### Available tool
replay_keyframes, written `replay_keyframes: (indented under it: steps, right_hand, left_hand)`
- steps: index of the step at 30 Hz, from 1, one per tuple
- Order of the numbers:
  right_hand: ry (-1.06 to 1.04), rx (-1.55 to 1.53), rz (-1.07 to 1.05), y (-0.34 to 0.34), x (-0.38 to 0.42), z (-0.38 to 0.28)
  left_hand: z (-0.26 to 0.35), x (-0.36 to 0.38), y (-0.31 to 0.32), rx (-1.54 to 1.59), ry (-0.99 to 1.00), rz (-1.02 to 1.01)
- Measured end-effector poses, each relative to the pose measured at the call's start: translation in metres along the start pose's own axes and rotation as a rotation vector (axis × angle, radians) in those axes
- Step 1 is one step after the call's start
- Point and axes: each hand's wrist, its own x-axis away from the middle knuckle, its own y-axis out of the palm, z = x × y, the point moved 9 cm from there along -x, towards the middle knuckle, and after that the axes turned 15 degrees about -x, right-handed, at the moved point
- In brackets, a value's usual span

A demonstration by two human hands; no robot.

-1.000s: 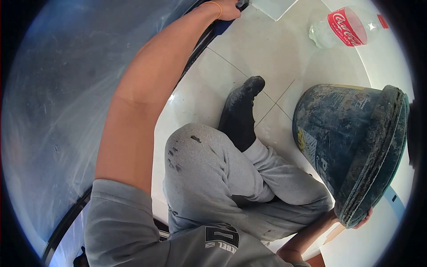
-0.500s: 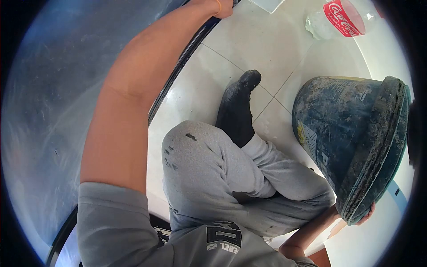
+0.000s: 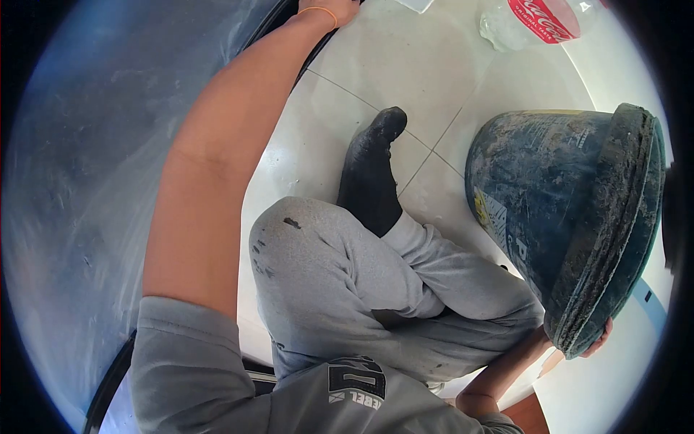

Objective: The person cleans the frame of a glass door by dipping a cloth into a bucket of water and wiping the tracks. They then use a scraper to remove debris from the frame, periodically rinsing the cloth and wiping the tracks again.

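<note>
At the top edge, my left hand [image 3: 334,10], with an orange band at its wrist, rests by the black rim [image 3: 312,64] of a large dark, glossy panel [image 3: 94,181]. The frame cuts off its fingers, so its grip is hidden. At the lower right, my right hand [image 3: 598,341] is closed on the rim of a dirty dark bucket [image 3: 549,188]. Its fingers show past the lower end of the rim. The bucket is tilted on its side in view, its mouth toward the right.
A clear plastic bottle with a red label [image 3: 538,20] lies at the top right. A white item [image 3: 416,4] shows at the top edge. My crossed legs [image 3: 376,275] and black-covered foot [image 3: 370,170] are over the pale tiled floor [image 3: 426,87].
The view has shifted slightly, so the bottle, foot and bucket appear a little higher and further left. Both hands remain at the same places on the rim and bucket.
</note>
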Motion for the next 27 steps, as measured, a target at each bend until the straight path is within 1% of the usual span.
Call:
replay_keyframes:
  steps: [3, 6, 9, 12, 15, 18, 21, 24, 27]
  right_hand:
    - [-0.018, 0.055, -0.004, 0.006, -0.003, -0.005]
    - [-0.043, 0.131, -0.019, 0.010, -0.006, -0.009]
    - [-0.024, 0.130, -0.008, 0.009, -0.005, -0.007]
    - [-0.017, 0.139, -0.010, 0.014, -0.010, -0.012]
    - [-0.041, 0.177, -0.018, 0.021, -0.013, -0.016]
    - [-0.037, 0.199, -0.015, 0.027, -0.015, -0.020]
    - [-0.019, 0.099, -0.007, 0.013, -0.009, -0.011]
    - [-0.009, 0.087, -0.009, 0.014, -0.009, -0.012]
    - [-0.019, 0.078, 0.009, 0.012, -0.006, -0.010]
  left_hand:
    - [-0.007, 0.000, -0.003, 0.053, -0.203, -0.021]
    - [-0.008, 0.005, -0.007, 0.153, -0.232, 0.002]
    - [-0.009, 0.010, 0.001, 0.174, -0.244, -0.021]
    - [-0.019, -0.006, 0.020, 0.184, -0.066, 0.004]
    - [-0.011, -0.009, 0.019, 0.211, 0.009, -0.234]
    - [-0.006, -0.015, 0.018, 0.094, 0.089, -0.265]
    - [0.000, -0.017, 0.025, -0.078, 0.152, -0.273]
    - [0.003, -0.014, 0.029, -0.130, 0.159, -0.415]
    - [0.014, 0.008, -0.001, -0.254, 0.151, -0.495]
